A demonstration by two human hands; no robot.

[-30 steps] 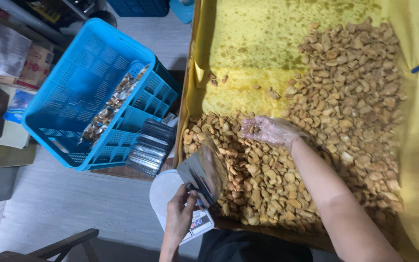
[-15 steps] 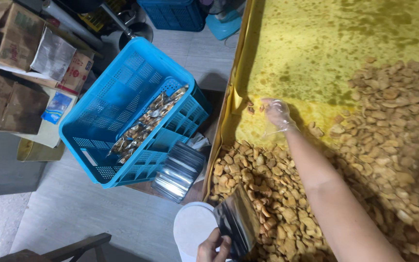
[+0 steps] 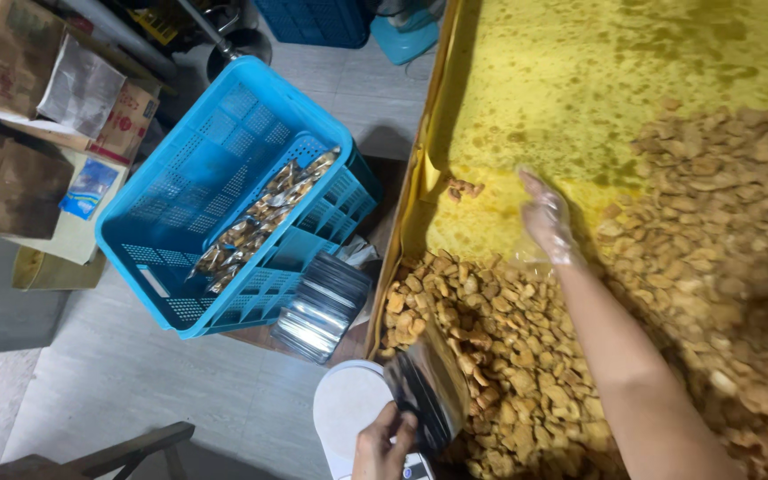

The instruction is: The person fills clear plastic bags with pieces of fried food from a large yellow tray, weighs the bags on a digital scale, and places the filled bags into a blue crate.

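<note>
Biggest thing in view is the yellow-lined tray [image 3: 580,107], its bare, oil-spotted sheet stretching out beyond the fingertips of the right hand [image 3: 548,222]. Heaped across it is the mass of golden fried snack pieces [image 3: 508,356], banked up on both sides of the right forearm and running down toward the left hand. Off past the left hand's thumb side sits the blue plastic crate [image 3: 197,196], tilted, with a row of filled shiny packets [image 3: 264,213] lying along its inner wall. Just beside the crate's lower corner, between it and the left hand, there's a stack of empty silver pouches [image 3: 322,307]. Right under the left hand, a white round scale [image 3: 348,409] peeks out. Now the hands: the left hand [image 3: 384,444] has its fingers closed on the lower edge of a silver pouch [image 3: 428,391], held upright with its mouth at the edge of the snack heap. The right hand, in a thin clear glove, is stretched flat with fingers spread and holding nothing, hovering over the bare yellow sheet; a few stray pieces [image 3: 464,188] lie just off its fingertips.
</note>
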